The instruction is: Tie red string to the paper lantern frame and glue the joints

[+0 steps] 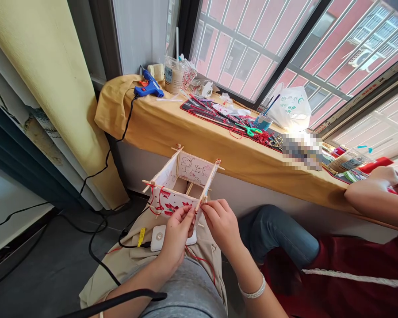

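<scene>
With both hands up at one corner, my feed shows the left hand [176, 234] closed in a pinch on the near panel of a stick-and-paper lantern frame [194, 168], and the right hand [220, 225] closed on the wooden joint [203, 199] at its near right corner. Frame held just ahead of both hands, above the lap, an open box with its near panel running left to right. Right hand is nearer that joint; left hand sits just left of it along the same panel. Red thread [151, 203] loops at the near left corner. Below the hands, a white power bank [159, 238] rests on beige cloth [119, 256], a black cable [101, 260] trailing left across the floor. Farther out, a mustard-clothed sill [192, 132] carries a blue glue gun [149, 85] far left, green-handled scissors [250, 130] on a black mat [199, 108], and a white plastic bag [290, 108]. Near right, a co-worker's forearm [374, 194] reaches toward the sill, apart from my two hands
</scene>
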Action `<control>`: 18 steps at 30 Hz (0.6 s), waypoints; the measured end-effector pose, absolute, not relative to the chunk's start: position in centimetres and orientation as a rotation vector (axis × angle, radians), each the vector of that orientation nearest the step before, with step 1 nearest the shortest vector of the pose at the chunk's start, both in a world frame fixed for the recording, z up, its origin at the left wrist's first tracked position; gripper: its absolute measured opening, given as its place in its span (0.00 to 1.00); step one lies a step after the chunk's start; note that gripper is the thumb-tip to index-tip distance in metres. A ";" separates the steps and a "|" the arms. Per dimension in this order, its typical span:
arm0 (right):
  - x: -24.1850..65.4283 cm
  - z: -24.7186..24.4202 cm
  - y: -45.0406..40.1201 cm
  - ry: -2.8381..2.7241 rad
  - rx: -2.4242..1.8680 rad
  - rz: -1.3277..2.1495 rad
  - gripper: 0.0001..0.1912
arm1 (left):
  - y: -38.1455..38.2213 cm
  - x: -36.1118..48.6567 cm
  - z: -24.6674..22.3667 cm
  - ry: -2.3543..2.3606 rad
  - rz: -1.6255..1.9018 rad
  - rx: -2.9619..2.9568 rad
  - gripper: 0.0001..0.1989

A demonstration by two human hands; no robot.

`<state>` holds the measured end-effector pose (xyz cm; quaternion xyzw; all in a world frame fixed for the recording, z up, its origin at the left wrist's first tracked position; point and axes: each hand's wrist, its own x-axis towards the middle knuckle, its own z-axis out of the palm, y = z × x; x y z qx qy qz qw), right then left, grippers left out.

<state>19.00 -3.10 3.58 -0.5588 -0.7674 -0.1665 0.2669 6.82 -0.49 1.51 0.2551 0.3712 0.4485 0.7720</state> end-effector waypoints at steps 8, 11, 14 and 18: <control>21.4 4.2 -2.8 -2.267 -1.351 -0.625 0.09 | -0.3 6.9 1.3 0.868 1.002 0.664 0.21; 21.6 3.9 -2.8 -2.229 -1.319 -0.630 0.07 | -0.4 7.1 1.0 0.869 0.969 0.680 0.21; 21.5 3.5 -3.0 -2.152 -1.304 -0.652 0.06 | -0.4 7.4 0.9 0.837 0.945 0.700 0.21; 21.4 2.9 -3.4 -2.063 -1.261 -0.663 0.05 | -0.5 8.0 0.9 0.799 0.951 0.708 0.21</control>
